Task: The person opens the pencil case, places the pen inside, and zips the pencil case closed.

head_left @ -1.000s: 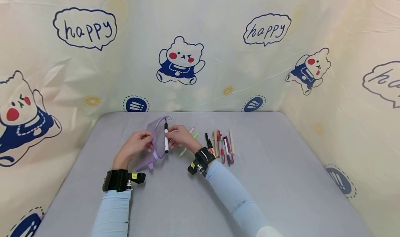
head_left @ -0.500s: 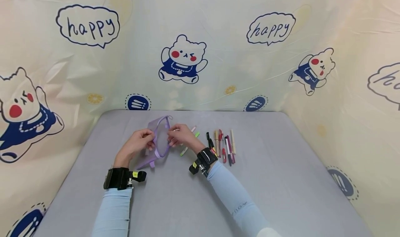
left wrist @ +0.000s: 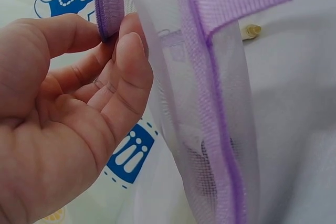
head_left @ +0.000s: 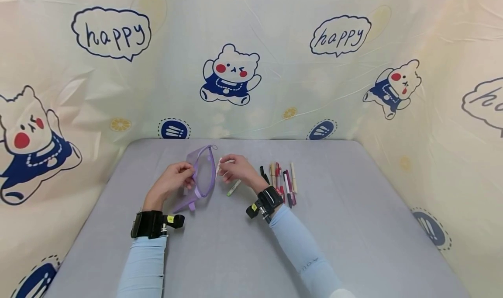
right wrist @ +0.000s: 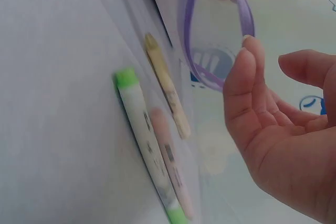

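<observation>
A purple mesh pencil case (head_left: 198,193) stands on the table with its zipped mouth spread toward the right. My left hand (head_left: 173,180) pinches its near edge; in the left wrist view thumb and fingers grip the purple zip band (left wrist: 109,6). At the mouth's other side is my right hand (head_left: 237,171), with thumb and fingers apart and nothing between them. Below that hand, in the right wrist view, lie a white pen with green ends (right wrist: 144,135), a pink pen (right wrist: 170,161) and a yellowish pen (right wrist: 165,85). Something dark shows through the mesh (left wrist: 202,169).
To the right of my right hand, several pens and markers (head_left: 288,184) lie side by side on the grey table (head_left: 243,245). A printed curtain (head_left: 275,84) stands behind the table and along its sides.
The black-and-white marker in my right hand passed into the pencil case's mouth and out of sight. My right hand has since let go and drawn back right; the left stays on the case.
</observation>
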`<state>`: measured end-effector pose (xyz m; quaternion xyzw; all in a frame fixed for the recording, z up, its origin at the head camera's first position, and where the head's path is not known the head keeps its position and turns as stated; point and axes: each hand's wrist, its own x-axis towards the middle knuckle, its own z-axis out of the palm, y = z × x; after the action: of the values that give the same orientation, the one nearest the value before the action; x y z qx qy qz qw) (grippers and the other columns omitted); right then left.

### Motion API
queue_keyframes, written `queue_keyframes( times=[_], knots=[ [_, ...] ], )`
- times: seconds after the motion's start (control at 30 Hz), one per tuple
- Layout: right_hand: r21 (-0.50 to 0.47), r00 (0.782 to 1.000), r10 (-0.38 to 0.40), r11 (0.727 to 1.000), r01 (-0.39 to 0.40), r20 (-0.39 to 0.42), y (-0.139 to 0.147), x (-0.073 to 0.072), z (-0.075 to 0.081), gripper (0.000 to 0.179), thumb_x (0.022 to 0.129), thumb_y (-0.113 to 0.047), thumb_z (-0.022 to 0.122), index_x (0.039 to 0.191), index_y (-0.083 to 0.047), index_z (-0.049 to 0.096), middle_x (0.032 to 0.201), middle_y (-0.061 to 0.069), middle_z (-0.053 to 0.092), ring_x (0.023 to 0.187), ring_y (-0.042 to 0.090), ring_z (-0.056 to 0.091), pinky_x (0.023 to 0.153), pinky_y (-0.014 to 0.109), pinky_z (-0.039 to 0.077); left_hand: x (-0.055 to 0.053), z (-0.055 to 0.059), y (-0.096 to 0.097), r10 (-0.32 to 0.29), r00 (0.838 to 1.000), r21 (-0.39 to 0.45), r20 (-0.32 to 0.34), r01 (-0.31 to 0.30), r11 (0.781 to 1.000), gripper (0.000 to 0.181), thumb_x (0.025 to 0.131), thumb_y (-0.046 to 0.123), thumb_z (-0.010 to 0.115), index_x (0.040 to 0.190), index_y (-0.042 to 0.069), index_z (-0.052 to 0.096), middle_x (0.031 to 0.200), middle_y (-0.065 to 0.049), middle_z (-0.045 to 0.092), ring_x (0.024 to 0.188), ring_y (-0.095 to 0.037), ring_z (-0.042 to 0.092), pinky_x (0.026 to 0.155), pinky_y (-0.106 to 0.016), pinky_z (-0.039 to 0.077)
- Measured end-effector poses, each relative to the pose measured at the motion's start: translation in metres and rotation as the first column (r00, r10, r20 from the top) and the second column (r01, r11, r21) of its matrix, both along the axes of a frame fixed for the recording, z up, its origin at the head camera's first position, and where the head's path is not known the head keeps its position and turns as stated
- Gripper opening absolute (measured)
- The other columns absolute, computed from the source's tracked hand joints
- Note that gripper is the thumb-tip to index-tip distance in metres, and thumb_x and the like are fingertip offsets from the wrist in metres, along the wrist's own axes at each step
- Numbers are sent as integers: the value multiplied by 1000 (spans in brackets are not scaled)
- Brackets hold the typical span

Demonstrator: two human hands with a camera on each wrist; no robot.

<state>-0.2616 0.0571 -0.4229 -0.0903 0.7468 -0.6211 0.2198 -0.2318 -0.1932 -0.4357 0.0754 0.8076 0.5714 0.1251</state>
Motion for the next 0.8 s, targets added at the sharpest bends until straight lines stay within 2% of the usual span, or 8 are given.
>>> queue_keyframes(
  times=[0.17, 0.33, 0.47, 0.6, 0.7, 0.8],
  knots=[
    [35, 1000, -4, 999, 4, -7, 19, 0, 5, 35, 100, -19, 56, 129, 1, 54, 105, 27, 68, 62, 14, 64, 74, 42, 60, -1, 0, 0, -2, 1000, -10, 6, 2, 1000, 31, 104, 17, 48, 120, -9, 52, 86, -7, 61, 72, -14, 62, 71, -36, 58],
    [30, 999, -37, 999, 37, -27, 38, -2, 7, 27, 100, -20, 57, 122, -4, 58, 97, 19, 69, 64, 16, 65, 68, 36, 60, 0, -1, -1, -9, 1000, -6, 14, 9, 1000, 33, 104, 18, 47, 123, -8, 52, 89, -7, 62, 73, -14, 62, 71, -36, 59],
    [43, 997, -63, 997, 65, -35, 53, -4, 11, 30, 100, -20, 57, 124, -3, 57, 103, 22, 69, 67, 18, 66, 72, 39, 60, 0, 0, -1, -12, 1000, -5, 16, 12, 1000, 33, 104, 19, 47, 123, -8, 52, 88, -6, 62, 74, -15, 62, 73, -38, 59],
    [83, 995, -77, 993, 82, -67, 69, -3, 12, 32, 100, -22, 57, 125, -3, 57, 111, 28, 66, 71, 23, 67, 71, 37, 60, 0, 1, -1, -13, 1000, -3, 20, 13, 1000, 33, 104, 19, 47, 123, -8, 52, 88, -6, 62, 74, -15, 62, 73, -38, 59],
    [127, 991, -78, 988, 91, -108, 81, -1, 13, 32, 100, -23, 57, 124, -3, 57, 111, 29, 66, 78, 33, 68, 72, 38, 60, 1, 1, -1, -7, 1000, 0, 18, 7, 1000, 33, 104, 19, 48, 122, -8, 52, 88, -7, 62, 74, -16, 62, 74, -39, 59],
    [178, 987, -94, 977, 117, -130, 94, 0, 11, 30, 100, -26, 57, 122, -5, 58, 108, 29, 66, 79, 36, 67, 74, 41, 60, 1, 1, -2, -5, 1000, -8, 13, 5, 1000, 32, 104, 18, 48, 121, -8, 53, 89, -8, 62, 74, -16, 62, 75, -39, 59]
  ],
)
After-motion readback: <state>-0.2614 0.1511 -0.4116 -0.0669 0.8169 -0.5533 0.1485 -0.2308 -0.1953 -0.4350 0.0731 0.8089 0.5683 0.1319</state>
